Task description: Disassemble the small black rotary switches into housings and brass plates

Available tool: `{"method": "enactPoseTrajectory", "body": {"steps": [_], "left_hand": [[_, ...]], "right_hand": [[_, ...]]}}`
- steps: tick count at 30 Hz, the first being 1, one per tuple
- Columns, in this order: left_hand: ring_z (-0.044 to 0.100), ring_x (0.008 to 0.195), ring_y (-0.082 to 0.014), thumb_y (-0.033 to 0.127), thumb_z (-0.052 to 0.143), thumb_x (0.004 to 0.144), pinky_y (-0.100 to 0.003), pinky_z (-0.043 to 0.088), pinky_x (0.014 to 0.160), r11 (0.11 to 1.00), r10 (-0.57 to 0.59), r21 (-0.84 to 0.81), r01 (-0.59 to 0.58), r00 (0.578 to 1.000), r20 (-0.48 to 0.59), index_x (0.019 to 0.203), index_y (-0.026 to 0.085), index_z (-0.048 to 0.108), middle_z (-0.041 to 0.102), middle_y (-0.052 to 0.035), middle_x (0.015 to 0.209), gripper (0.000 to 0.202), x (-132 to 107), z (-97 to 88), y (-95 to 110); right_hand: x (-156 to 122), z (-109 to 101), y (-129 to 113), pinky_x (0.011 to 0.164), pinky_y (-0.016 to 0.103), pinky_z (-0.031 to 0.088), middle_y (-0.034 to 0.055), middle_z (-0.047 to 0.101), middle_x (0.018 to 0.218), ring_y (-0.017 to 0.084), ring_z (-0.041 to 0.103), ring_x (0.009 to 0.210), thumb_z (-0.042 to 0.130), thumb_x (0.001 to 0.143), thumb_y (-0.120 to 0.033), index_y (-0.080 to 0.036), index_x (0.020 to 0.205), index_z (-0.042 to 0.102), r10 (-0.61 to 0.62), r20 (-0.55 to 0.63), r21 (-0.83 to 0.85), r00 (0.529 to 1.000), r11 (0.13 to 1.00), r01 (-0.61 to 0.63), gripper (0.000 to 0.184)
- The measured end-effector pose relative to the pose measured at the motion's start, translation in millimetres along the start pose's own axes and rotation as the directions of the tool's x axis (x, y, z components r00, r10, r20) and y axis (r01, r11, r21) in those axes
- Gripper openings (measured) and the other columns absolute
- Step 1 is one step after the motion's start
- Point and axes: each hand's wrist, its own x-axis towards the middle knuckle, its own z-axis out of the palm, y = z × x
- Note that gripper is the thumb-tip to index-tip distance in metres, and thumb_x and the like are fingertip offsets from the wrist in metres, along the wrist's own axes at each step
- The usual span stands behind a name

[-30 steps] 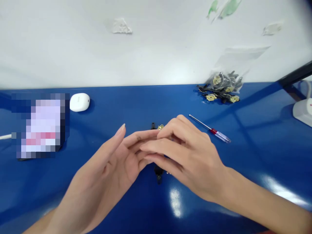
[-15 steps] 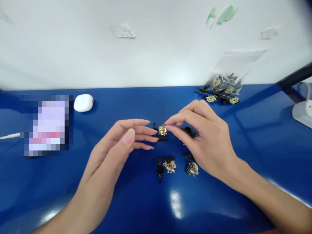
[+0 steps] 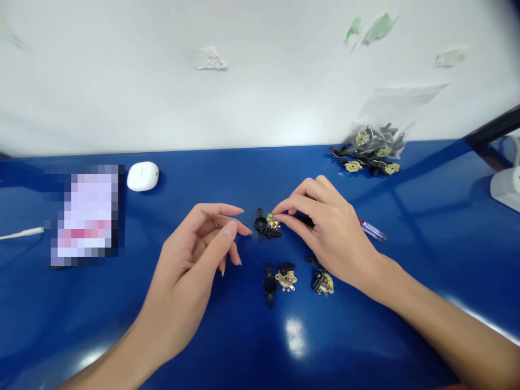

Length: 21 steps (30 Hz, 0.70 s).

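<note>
Head camera shows your hands apart: your right hand [image 3: 331, 233] pinches the black-and-brass component [image 3: 270, 223] at its fingertips, while your open left hand [image 3: 189, 265] hangs just left of it. Two similar components [image 3: 286, 279] lie just below it on the blue worktop [image 3: 227, 346].

Open blue tabletop [image 3: 81, 325] lies around the left hand [image 3: 187, 276]. Black-and-brass parts [image 3: 286, 280] crowd beneath the right hand [image 3: 333, 233], with a screwdriver [image 3: 372, 231] just beyond it.
</note>
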Motion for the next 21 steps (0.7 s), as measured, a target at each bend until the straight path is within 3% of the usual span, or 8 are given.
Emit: {"method": "enactPoseTrajectory", "body": {"steps": [6, 14, 21], "left_hand": [[0.067, 0.074, -0.0159, 0.039, 0.071, 0.114, -0.031, 0.054, 0.063, 0.999, 0.006, 0.047, -0.006, 1.000, 0.005, 0.126, 0.027, 0.074, 0.081, -0.0019, 0.110, 0.017, 2, -1.4, 3], [0.065, 0.077, -0.0163, 0.040, 0.068, 0.117, -0.033, 0.053, 0.067, 0.980, 0.077, 0.178, -0.084, 0.996, 0.047, 0.132, 0.030, 0.071, 0.078, -0.0016, 0.113, 0.018, 1, -5.4, -5], [0.068, 0.078, -0.0187, 0.036, 0.069, 0.115, -0.033, 0.048, 0.065, 0.941, 0.126, 0.309, -0.136, 0.991, 0.051, 0.126, 0.030, 0.072, 0.071, 0.0013, 0.092, 0.012, 1, -3.8, -5]], "right_hand": [[3, -12, 4, 0.088, 0.043, 0.053, 0.0053, 0.075, 0.101, 0.024, 0.065, 0.097, 0.073, 0.112, -0.018, -0.025, 0.111, 0.083, -0.005, -0.104, 0.068, 0.995, 0.998, 0.013, 0.011], [-4, -34, 22, 0.086, 0.046, 0.051, 0.0080, 0.074, 0.094, 0.026, 0.058, 0.089, 0.065, 0.114, -0.018, -0.021, 0.111, 0.080, -0.092, -0.203, -0.141, 0.975, 0.988, 0.064, 0.015], [-9, -43, 25, 0.075, 0.044, 0.046, 0.0086, 0.074, 0.091, 0.030, 0.057, 0.090, 0.066, 0.113, -0.022, -0.024, 0.118, 0.079, -0.134, -0.186, -0.294, 0.973, 0.953, 0.075, 0.014]]}}
